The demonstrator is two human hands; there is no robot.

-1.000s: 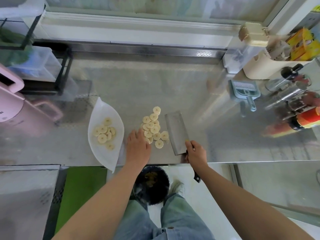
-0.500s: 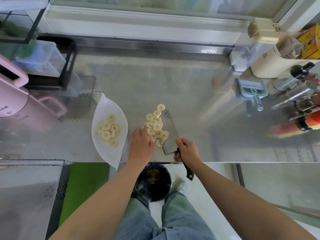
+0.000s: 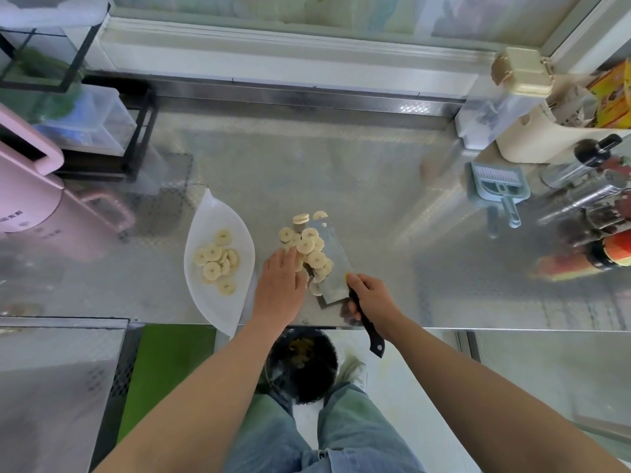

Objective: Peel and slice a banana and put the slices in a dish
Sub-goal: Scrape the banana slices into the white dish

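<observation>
Slices (image 3: 216, 259) partly fill the dish (image 3: 211, 308); right of it, the right hand (image 3: 372, 298) grips the cleaver (image 3: 333, 268), the flat left hand (image 3: 281, 288) gathers the remaining slices (image 3: 309, 245).

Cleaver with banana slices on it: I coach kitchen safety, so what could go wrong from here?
1. The left hand pushes banana slices against the cleaver gripped by the right hand; fingers near its edge may get nicked.
2. Slices piled loosely on the blade may slide off on the way to the white dish.
3. The dish's near tip seems to overhang the counter; a bump might tip it.
</observation>
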